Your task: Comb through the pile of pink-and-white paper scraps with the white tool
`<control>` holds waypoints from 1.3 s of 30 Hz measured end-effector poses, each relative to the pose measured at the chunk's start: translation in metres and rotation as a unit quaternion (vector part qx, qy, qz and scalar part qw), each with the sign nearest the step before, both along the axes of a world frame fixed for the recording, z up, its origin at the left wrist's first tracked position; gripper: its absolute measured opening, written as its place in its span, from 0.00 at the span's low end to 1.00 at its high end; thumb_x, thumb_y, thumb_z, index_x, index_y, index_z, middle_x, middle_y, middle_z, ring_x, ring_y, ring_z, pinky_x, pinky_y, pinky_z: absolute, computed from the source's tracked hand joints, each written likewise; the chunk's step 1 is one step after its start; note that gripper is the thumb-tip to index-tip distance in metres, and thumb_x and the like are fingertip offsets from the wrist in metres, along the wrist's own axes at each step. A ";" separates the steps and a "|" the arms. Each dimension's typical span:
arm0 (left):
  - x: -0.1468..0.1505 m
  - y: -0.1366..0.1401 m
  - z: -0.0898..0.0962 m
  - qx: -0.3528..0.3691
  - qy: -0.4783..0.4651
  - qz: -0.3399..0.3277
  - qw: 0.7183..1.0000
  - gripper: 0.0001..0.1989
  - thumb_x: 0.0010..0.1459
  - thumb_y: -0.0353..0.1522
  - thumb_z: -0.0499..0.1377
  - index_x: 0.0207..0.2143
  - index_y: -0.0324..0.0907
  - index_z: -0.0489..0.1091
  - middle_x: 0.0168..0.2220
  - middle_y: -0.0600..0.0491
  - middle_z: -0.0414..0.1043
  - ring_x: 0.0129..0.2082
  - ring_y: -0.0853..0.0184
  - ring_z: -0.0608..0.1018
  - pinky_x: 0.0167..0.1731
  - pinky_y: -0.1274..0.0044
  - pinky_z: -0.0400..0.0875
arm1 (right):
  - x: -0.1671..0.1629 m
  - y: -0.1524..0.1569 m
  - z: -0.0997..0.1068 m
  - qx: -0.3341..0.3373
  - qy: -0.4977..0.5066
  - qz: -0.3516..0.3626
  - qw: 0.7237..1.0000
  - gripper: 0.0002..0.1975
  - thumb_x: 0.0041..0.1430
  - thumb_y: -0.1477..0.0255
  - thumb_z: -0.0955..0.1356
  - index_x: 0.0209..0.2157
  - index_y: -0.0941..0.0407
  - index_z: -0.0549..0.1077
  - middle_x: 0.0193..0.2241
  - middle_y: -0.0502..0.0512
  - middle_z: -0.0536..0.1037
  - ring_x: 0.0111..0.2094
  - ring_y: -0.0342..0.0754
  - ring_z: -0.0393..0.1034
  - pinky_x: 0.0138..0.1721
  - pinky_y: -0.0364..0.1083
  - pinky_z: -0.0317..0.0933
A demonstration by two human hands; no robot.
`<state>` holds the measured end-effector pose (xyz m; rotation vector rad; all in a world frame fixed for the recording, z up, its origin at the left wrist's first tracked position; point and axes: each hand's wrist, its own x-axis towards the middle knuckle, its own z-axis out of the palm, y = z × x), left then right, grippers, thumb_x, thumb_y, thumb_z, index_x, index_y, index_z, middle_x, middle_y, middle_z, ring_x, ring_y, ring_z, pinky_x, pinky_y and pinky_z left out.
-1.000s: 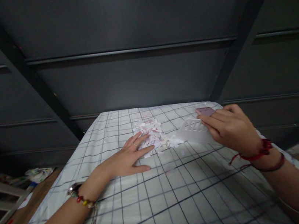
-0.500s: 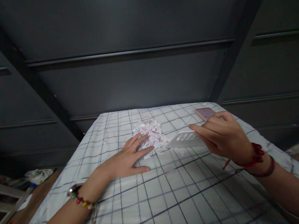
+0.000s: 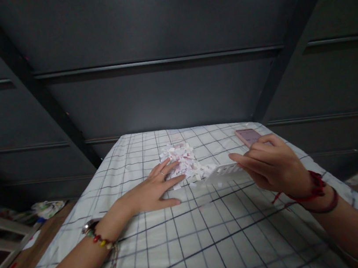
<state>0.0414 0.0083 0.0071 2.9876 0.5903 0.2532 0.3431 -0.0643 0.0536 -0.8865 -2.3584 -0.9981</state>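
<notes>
A small heap of torn white and pinkish paper scraps (image 3: 184, 157) lies on the checked tablecloth (image 3: 187, 239). My left hand (image 3: 158, 188) rests with spread fingers against the heap's near left side, fingertips touching the scraps. In my right hand (image 3: 271, 163) is a thin white plastic piece with a row of slots (image 3: 223, 173), pinched between thumb and fingers. Its left end reaches the right edge of the scraps, low over the cloth. My fingers cover its right end, so its full shape is hidden.
A pink phone (image 3: 247, 137) lies on the cloth just beyond my right hand. Dark panels (image 3: 167, 95) stand behind the table's far edge. At the lower left are a pale chair (image 3: 4, 229) and a crumpled bag (image 3: 48, 209) near the wooden floor.
The slotted white piece and my right hand have shifted slightly right and toward me. Scraps now show along the piece's far edge. My left hand stays in place.
</notes>
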 end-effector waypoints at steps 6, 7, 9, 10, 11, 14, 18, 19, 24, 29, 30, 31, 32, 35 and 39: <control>0.001 0.000 -0.001 0.010 -0.002 -0.006 1.000 0.32 0.57 0.45 0.55 0.60 0.48 0.48 0.63 0.50 0.31 0.61 0.49 0.37 0.56 0.58 0.42 | -0.001 0.000 0.000 0.024 0.013 -0.001 1.000 0.11 0.54 0.81 0.60 0.39 0.58 0.64 0.17 0.46 0.64 0.23 0.43 0.53 0.31 0.46 0.51; 0.001 0.000 0.000 0.012 -0.003 -0.007 1.000 0.32 0.57 0.45 0.54 0.60 0.48 0.48 0.63 0.49 0.31 0.61 0.49 0.37 0.56 0.58 0.42 | -0.002 0.001 0.000 0.026 0.010 -0.004 1.000 0.10 0.54 0.81 0.59 0.39 0.58 0.65 0.17 0.46 0.64 0.22 0.43 0.53 0.30 0.46 0.50; 0.002 -0.001 0.000 0.013 -0.006 -0.008 1.000 0.31 0.57 0.45 0.54 0.60 0.47 0.49 0.63 0.49 0.31 0.61 0.49 0.37 0.56 0.58 0.41 | -0.003 0.002 0.000 0.024 -0.001 0.000 1.000 0.10 0.55 0.81 0.59 0.39 0.59 0.65 0.17 0.46 0.64 0.22 0.43 0.53 0.31 0.46 0.51; 0.003 -0.001 0.000 0.013 -0.007 -0.009 1.000 0.31 0.57 0.45 0.54 0.60 0.47 0.49 0.63 0.49 0.32 0.60 0.48 0.37 0.56 0.58 0.41 | -0.003 0.002 0.000 0.019 -0.008 0.004 1.000 0.11 0.55 0.81 0.58 0.38 0.59 0.65 0.17 0.46 0.64 0.22 0.43 0.53 0.30 0.46 0.51; 0.003 -0.002 0.001 0.012 -0.008 -0.011 1.000 0.30 0.58 0.45 0.54 0.59 0.47 0.50 0.63 0.49 0.31 0.60 0.48 0.37 0.56 0.57 0.41 | -0.003 0.002 0.001 0.014 -0.012 0.011 1.000 0.10 0.55 0.81 0.58 0.38 0.59 0.65 0.17 0.46 0.63 0.22 0.43 0.53 0.30 0.46 0.51; 0.005 -0.005 0.002 0.008 -0.005 -0.024 1.000 0.27 0.59 0.44 0.53 0.58 0.50 0.52 0.64 0.51 0.28 0.61 0.48 0.37 0.56 0.57 0.40 | -0.001 0.000 0.001 -0.009 -0.009 0.026 1.000 0.10 0.56 0.80 0.58 0.39 0.58 0.65 0.17 0.46 0.63 0.22 0.43 0.52 0.30 0.46 0.51; 0.006 -0.007 0.002 -0.009 -0.002 -0.031 0.999 0.23 0.59 0.44 0.53 0.56 0.53 0.57 0.64 0.53 0.28 0.61 0.49 0.38 0.56 0.57 0.39 | 0.000 -0.002 0.002 -0.010 0.017 0.013 1.000 0.11 0.55 0.79 0.59 0.40 0.56 0.65 0.17 0.45 0.64 0.21 0.43 0.54 0.30 0.47 0.51; 0.006 -0.007 0.002 -0.013 -0.004 -0.031 0.999 0.22 0.59 0.44 0.53 0.56 0.54 0.58 0.64 0.54 0.28 0.61 0.48 0.38 0.56 0.57 0.39 | -0.001 -0.001 0.002 -0.004 0.022 0.008 1.000 0.12 0.55 0.80 0.59 0.41 0.56 0.65 0.17 0.45 0.64 0.21 0.43 0.54 0.30 0.47 0.51; 0.006 -0.006 0.001 -0.011 -0.007 -0.027 1.000 0.22 0.58 0.44 0.54 0.55 0.53 0.60 0.63 0.53 0.29 0.60 0.47 0.38 0.56 0.56 0.39 | -0.004 0.000 0.002 0.004 -0.005 0.000 1.000 0.11 0.54 0.81 0.59 0.38 0.57 0.66 0.17 0.46 0.64 0.21 0.43 0.54 0.30 0.47 0.51; 0.006 -0.006 0.002 -0.008 -0.009 -0.026 1.000 0.22 0.58 0.44 0.54 0.54 0.52 0.60 0.63 0.52 0.30 0.60 0.46 0.39 0.55 0.56 0.40 | 0.000 -0.003 0.004 -0.009 0.001 0.019 1.000 0.11 0.56 0.79 0.59 0.40 0.56 0.65 0.17 0.45 0.63 0.21 0.42 0.54 0.31 0.47 0.52; 0.006 -0.006 0.002 -0.008 -0.010 -0.027 1.000 0.22 0.58 0.43 0.54 0.54 0.51 0.60 0.63 0.52 0.30 0.60 0.46 0.39 0.55 0.56 0.40 | 0.000 -0.003 0.004 -0.007 0.014 0.018 1.000 0.11 0.56 0.79 0.59 0.41 0.55 0.64 0.17 0.45 0.63 0.21 0.42 0.54 0.31 0.46 0.52; 0.006 -0.006 0.002 -0.007 -0.012 -0.028 1.000 0.22 0.58 0.43 0.54 0.54 0.51 0.61 0.63 0.52 0.31 0.60 0.46 0.40 0.55 0.56 0.40 | 0.001 -0.003 0.003 -0.002 0.028 0.016 0.999 0.11 0.56 0.79 0.59 0.41 0.55 0.64 0.17 0.45 0.64 0.21 0.42 0.54 0.31 0.46 0.52; 0.006 -0.006 0.002 -0.007 -0.012 -0.028 0.999 0.22 0.58 0.43 0.54 0.54 0.51 0.61 0.63 0.52 0.31 0.60 0.46 0.40 0.55 0.56 0.40 | 0.000 -0.003 0.003 0.003 0.038 0.012 0.999 0.12 0.56 0.79 0.59 0.41 0.55 0.64 0.17 0.45 0.64 0.22 0.42 0.54 0.30 0.46 0.51; 0.006 -0.006 0.001 -0.006 -0.015 -0.028 0.999 0.23 0.58 0.43 0.55 0.55 0.50 0.60 0.63 0.52 0.31 0.60 0.47 0.39 0.55 0.56 0.41 | -0.002 -0.002 0.001 0.011 0.041 0.000 0.999 0.12 0.55 0.79 0.59 0.41 0.56 0.65 0.17 0.45 0.64 0.22 0.43 0.54 0.30 0.46 0.50; 0.006 -0.005 0.000 -0.003 -0.015 -0.025 1.000 0.25 0.58 0.43 0.54 0.56 0.50 0.57 0.63 0.51 0.32 0.60 0.47 0.38 0.56 0.56 0.41 | -0.007 0.001 -0.002 0.021 0.013 -0.017 1.000 0.12 0.54 0.80 0.58 0.39 0.57 0.66 0.17 0.46 0.64 0.22 0.43 0.54 0.29 0.47 0.51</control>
